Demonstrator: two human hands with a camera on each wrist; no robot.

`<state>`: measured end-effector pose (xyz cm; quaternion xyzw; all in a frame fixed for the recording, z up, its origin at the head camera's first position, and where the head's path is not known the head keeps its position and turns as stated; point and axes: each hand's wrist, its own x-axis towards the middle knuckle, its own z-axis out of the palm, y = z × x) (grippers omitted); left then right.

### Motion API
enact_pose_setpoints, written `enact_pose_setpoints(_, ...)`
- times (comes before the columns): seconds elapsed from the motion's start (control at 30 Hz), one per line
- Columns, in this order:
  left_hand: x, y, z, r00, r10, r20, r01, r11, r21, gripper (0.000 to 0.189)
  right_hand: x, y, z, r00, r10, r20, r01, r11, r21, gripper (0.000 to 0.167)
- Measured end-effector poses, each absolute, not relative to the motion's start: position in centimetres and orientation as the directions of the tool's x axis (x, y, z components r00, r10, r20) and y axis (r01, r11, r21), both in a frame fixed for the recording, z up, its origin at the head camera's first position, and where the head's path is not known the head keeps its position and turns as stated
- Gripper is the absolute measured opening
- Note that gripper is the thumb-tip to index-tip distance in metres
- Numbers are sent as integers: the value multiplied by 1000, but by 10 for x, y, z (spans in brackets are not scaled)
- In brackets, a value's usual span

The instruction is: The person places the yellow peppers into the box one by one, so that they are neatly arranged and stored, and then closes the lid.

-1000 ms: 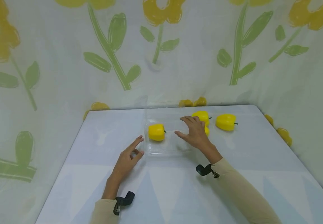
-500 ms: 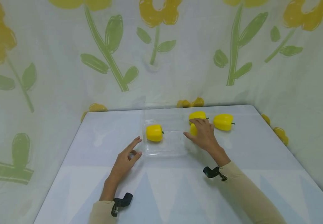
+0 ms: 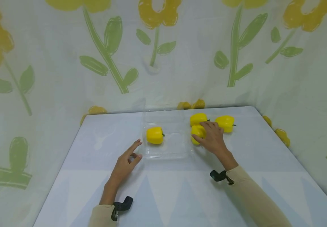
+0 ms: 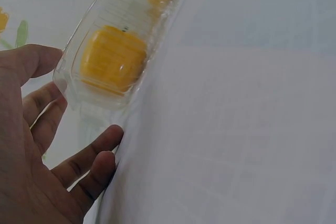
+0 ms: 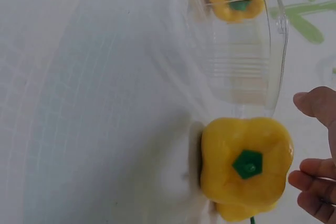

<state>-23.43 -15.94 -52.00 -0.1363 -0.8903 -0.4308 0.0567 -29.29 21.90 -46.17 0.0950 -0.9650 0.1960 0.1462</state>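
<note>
A clear plastic box (image 3: 177, 148) lies on the table with one yellow bell pepper (image 3: 154, 135) in its left half. Beside the box's left side is my left hand (image 3: 123, 164); in the left wrist view its fingertips are right at the rim, fingers spread. My right hand (image 3: 213, 137) hovers over another yellow bell pepper (image 3: 196, 135), just right of the box. In the right wrist view, thumb (image 5: 315, 102) and fingers (image 5: 315, 184) stand apart above that pepper, whose green stem (image 5: 248, 164) faces the camera.
Behind the right hand lie two more yellow bell peppers, one at the back (image 3: 198, 119) and one farther right (image 3: 225, 123). A flowered cloth (image 3: 191, 63) hangs behind the white table (image 3: 163, 195). The box's see-through lid (image 3: 163, 115) extends toward the back.
My right hand has moved right, from over the box to the pepper beside it, uncovering part of that pepper. My left hand stays at the box's left side. The head view has shifted slightly.
</note>
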Motion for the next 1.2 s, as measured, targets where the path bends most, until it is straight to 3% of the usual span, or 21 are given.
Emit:
enact_pose_setpoints(0.57,-233,-163,-523,-963,185,195,268,599,754,57,-291,226,-479,-958,-73,277,-168,926,-337,84)
enact_pose_setpoints(1.2,-234,-160,-519,-957,205,206,288,581,761,56,-295,230,-488,-957,-41,287,-151,916,-371,84)
